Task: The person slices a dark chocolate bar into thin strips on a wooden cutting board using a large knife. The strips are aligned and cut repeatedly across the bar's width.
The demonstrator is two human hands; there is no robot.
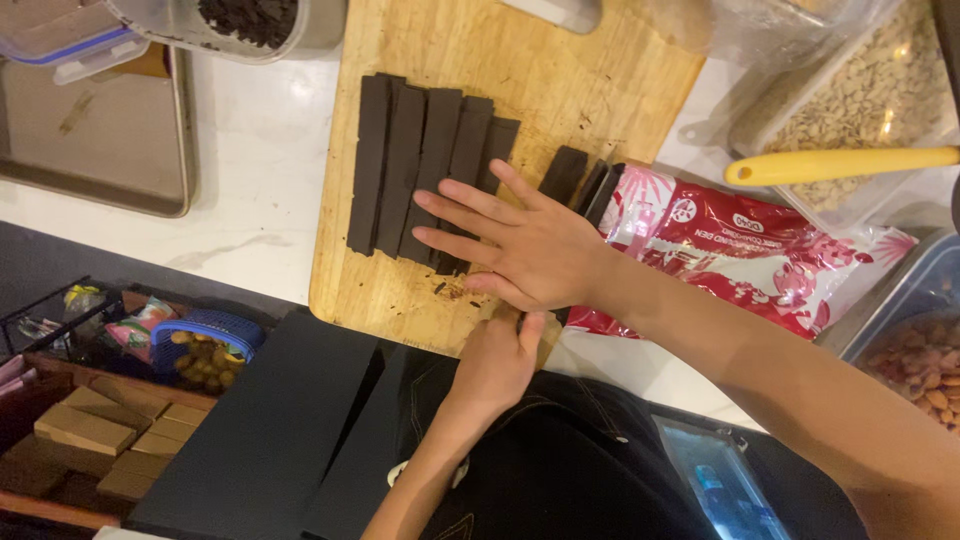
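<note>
Head camera looks down on a pale wooden cutting board (520,90). Dark brown chocolate bars (425,150) lie side by side on the board. Right hand (530,250), fingers spread flat, steadies them. Left hand (497,365) grips the board's near edge, bracing it.

Pretty warm indoor light, bit of glare on the white counter (262,150), dim bottom left, slightly soft focus overall.
</note>
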